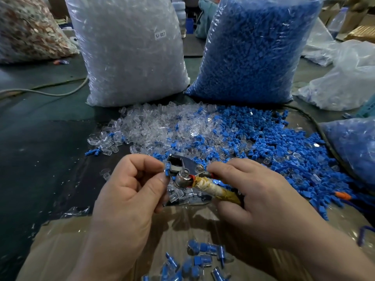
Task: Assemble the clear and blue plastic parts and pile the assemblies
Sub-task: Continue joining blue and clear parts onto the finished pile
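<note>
A: Head view, centre: the left hand (pixel 129 185) pinches a blue part (pixel 167 169) at the mouth of the press tool (pixel 188 169); the right hand (pixel 257 199) is wrapped round its taped handle.
B: Seat it square before squeezing, I'd judge. Finished assemblies (pixel 198 262) lie piled at bottom centre.

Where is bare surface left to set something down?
Bare: the dark table left of the loose parts, in front of the clear bag. Crowded: the middle and right up to the blue bag; assemblies lie nearest.
</note>
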Action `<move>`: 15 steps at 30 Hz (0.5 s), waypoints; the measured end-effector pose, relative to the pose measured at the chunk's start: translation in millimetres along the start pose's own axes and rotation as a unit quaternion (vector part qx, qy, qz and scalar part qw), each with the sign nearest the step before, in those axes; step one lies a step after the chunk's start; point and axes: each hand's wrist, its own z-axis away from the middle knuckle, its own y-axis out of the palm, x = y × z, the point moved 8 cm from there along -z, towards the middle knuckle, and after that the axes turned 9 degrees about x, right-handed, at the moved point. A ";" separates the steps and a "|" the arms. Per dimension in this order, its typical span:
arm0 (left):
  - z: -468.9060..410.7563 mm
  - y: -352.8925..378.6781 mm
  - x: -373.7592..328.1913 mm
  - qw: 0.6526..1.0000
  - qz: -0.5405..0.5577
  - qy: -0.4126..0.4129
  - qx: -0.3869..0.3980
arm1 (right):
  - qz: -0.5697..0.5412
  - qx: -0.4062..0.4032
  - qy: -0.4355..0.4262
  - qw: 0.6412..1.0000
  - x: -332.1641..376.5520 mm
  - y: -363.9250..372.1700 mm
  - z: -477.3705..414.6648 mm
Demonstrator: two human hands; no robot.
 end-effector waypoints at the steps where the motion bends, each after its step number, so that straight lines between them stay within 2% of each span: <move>1: -0.2 -1.1 0.9 1.000 -0.004 -0.002 -0.005 | 0.000 0.000 0.003 1.000 0.2 -0.6 -0.6; 4: 0.3 -3.6 -1.9 1.000 -0.010 -0.002 -0.012 | -0.009 -0.004 0.010 1.000 3.0 -1.8 -1.2; 7: 1.9 -6.2 -1.0 0.998 -0.061 -0.007 -0.020 | -0.032 -0.002 0.022 0.999 1.1 1.1 0.7; 10: 0.8 -10.9 -0.8 0.993 -0.109 -0.032 -0.036 | -0.017 -0.039 0.059 0.997 -10.2 -1.1 1.9; 12: 0.3 -6.6 5.1 0.989 -0.127 -0.079 -0.012 | 0.017 -0.070 0.105 0.992 -23.0 -4.6 -1.1; 15: 4.8 10.2 14.4 0.979 -0.140 -0.140 0.045 | 0.068 -0.055 0.163 0.983 -39.7 -2.0 -10.4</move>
